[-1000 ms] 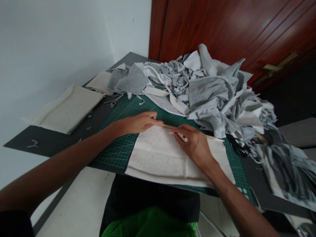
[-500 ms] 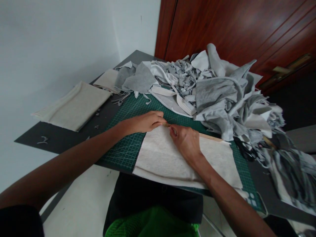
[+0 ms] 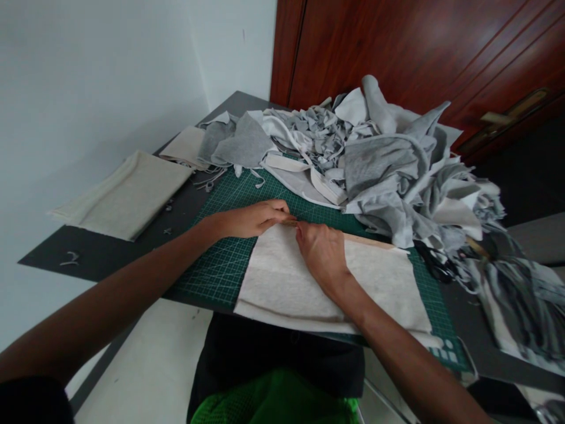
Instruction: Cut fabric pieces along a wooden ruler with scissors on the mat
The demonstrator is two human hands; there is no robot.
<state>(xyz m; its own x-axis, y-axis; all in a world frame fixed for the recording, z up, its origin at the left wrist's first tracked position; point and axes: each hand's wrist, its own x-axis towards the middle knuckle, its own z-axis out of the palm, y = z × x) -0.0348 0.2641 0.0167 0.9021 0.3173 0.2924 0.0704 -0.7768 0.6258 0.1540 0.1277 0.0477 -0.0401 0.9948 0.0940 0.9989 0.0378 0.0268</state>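
Observation:
A cream cloth (image 3: 379, 282) lies on the green cutting mat (image 3: 220, 259), its near edge by the table's front. Along the cloth's far edge runs a narrow tan strip (image 3: 371, 241), partly covered by my right hand. My left hand (image 3: 260, 218) is closed at the cloth's far left corner, pinching the strip's left end. Close beside it, my right hand (image 3: 323, 247) has its fingers closed on the strip and cloth edge. The fingertips of both hands nearly meet, and what lies between them is small.
Grey and white fabric scraps (image 3: 388, 165) are heaped at the back right. A folded cream cloth (image 3: 132, 194) lies at the left of the dark table (image 3: 88, 259). Black-handled scissors (image 3: 435, 265) and striped dark cloth (image 3: 525, 306) are at the right.
The right hand's fingers have moved slightly left, closer to the left hand, and curled lower over the edge. The whole view has shifted a little.

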